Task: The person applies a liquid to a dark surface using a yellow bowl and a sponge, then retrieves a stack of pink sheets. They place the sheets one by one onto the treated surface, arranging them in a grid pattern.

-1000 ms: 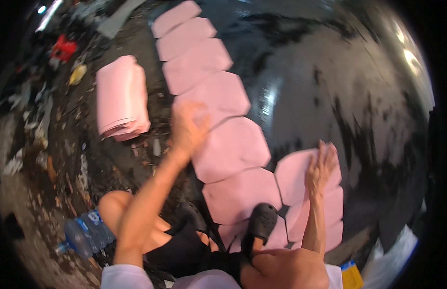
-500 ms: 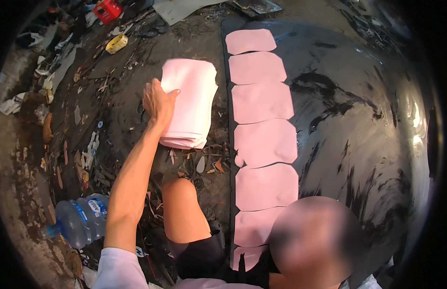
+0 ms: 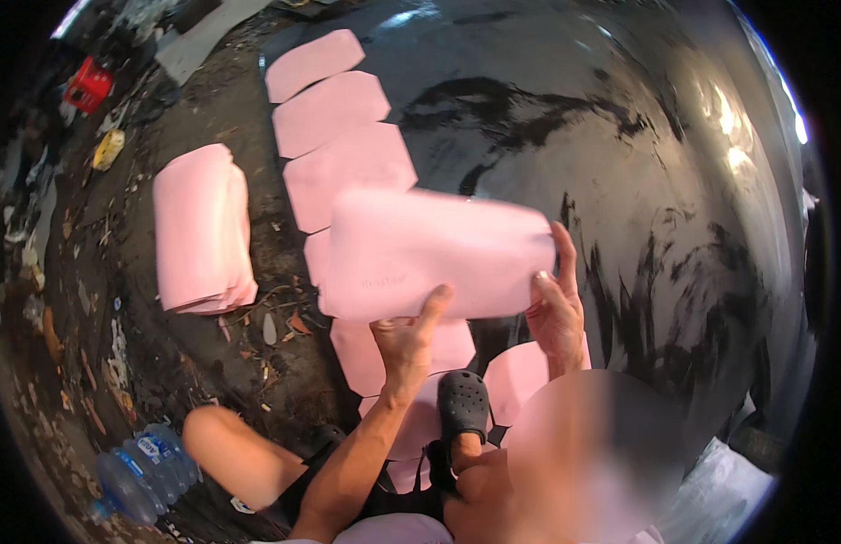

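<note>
As fingers (image 3: 567,256) grip, pink sheet (image 3: 443,249), long axis L-R (approx. level)

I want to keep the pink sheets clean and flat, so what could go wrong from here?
The held sheet might sag or crease: the left hand grips its lower edge, the right hand its right end.
The dark shoe on the laid sheets could mark or shift them.
The stack lies on littered ground and may pick up dirt.
</note>
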